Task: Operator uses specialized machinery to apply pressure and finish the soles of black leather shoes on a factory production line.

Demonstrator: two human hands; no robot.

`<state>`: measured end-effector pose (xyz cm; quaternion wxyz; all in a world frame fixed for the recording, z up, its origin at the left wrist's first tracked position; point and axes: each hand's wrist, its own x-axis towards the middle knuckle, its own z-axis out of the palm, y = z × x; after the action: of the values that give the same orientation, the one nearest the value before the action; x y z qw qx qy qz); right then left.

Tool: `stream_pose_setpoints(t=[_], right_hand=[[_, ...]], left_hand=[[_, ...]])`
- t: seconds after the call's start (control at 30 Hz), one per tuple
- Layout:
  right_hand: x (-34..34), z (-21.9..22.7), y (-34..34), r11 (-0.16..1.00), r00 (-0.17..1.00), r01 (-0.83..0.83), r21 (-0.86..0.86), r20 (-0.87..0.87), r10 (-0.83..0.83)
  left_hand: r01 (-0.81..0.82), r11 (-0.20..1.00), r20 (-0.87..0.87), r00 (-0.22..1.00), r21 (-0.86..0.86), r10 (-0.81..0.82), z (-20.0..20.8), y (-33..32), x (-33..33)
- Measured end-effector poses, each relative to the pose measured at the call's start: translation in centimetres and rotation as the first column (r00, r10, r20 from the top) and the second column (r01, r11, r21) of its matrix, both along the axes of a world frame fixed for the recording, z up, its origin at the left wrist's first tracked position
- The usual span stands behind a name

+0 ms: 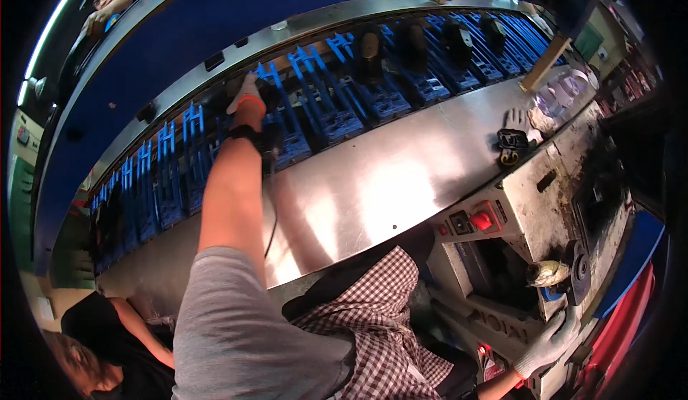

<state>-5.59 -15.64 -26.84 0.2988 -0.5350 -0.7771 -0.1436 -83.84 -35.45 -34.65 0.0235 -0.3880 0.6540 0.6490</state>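
Observation:
My left arm, in a grey sleeve with a black band at the wrist, stretches over a metal ledge (344, 199) to a long rack of blue bars (308, 70). There my left hand (247, 95), in a pale glove with an orange cuff, is beside a dark shape; its fingers are partly hidden. Several dark shoe-like pieces (370, 47) sit on the rack farther right. Low on the right, my right hand (550, 343), gloved alike, is open with its fingers extended. Just above it are a dark flat part with a round end (579, 267) and a yellowish bundle (548, 273).
A red push button (481, 219) is on the machine's side panel. At the ledge's right end lie a pale glove shape with a black item (512, 139), clear plastic (562, 95) and a wooden bar (545, 64). Other people are at far left and lower left.

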Motion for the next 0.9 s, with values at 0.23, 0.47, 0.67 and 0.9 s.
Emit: stream_pose_setpoints(t=[0.23,0.47,0.67,0.9], right_hand=[[-1.0,0.7,-0.2,0.995,0.953,-0.027,-0.092,-0.301,-0.002],[-7.0,8.0,-1.5,0.849,0.73,-0.528,-0.004,-0.513,0.451],[-11.3,12.8,0.5,0.358,0.455,-0.862,-0.359,-0.86,0.231],[-13.3,15.3,4.6,0.353,-0.009,-0.932,-0.08,-0.97,-0.244]], left_hand=[[0.728,0.292,-0.382,0.606,0.62,-0.698,-1.3,-5.8,1.9],[0.75,0.312,-0.219,0.515,0.583,-0.829,9.5,1.3,22.6],[0.568,-0.495,-0.659,0.113,0.657,-0.744,17.0,11.2,37.9],[0.794,-0.6,-0.867,-0.231,0.094,-0.442,18.7,23.4,44.9]])
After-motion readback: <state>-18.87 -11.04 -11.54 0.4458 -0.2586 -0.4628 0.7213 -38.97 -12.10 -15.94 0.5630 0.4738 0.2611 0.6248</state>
